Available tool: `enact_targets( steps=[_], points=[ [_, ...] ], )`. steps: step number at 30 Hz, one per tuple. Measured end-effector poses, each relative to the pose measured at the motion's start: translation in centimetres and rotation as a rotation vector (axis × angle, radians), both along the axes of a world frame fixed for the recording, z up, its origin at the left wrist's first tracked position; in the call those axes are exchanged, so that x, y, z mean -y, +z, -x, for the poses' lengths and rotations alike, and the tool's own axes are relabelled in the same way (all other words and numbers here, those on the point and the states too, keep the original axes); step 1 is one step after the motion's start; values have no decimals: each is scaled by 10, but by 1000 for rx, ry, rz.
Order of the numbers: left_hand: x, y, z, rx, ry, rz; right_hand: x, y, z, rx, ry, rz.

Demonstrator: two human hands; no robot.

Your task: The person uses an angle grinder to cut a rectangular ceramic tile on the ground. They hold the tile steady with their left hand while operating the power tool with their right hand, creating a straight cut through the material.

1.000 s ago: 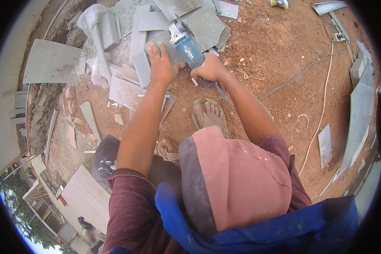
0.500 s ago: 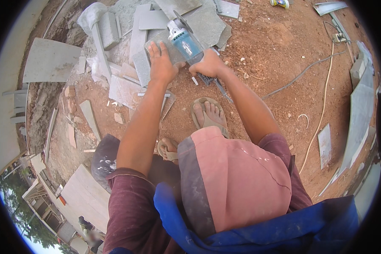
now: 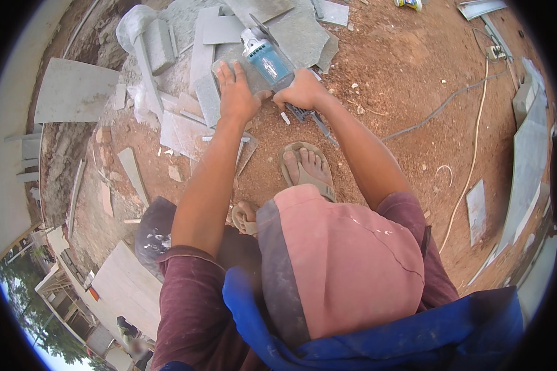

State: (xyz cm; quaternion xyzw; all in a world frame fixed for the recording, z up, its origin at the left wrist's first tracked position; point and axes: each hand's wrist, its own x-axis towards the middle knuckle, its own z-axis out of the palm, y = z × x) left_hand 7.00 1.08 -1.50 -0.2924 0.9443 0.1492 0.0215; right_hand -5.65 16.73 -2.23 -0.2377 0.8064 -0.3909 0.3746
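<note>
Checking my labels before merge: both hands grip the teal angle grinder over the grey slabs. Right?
Not both: only the right hand grips the teal angle grinder over the grey slabs. The left hand is off it, spread on a grey slab, as the head view shows.

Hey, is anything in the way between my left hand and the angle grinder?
Nothing visible. Your right hand grips the angle grinder; the gap between it and your left hand shows only the gray slab beneath.
</note>
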Motion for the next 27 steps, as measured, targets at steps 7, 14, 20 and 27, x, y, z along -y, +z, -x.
enact_targets(
  steps=[7, 14, 20, 27],
  points=[
    [1, -3, -1, 8, 11, -44, 3, 10, 5, 49, 52, -40],
    [1, -3, 0, 26, 5, -22, 5, 8, 9, 8, 60, -20],
    [2, -4, -1, 22, 6, -18, 9, 15, 12, 7, 74, -58],
    [1, -6, -1, 13, -5, 2, 13, 20, 13, 5, 85, -93]
  ],
)
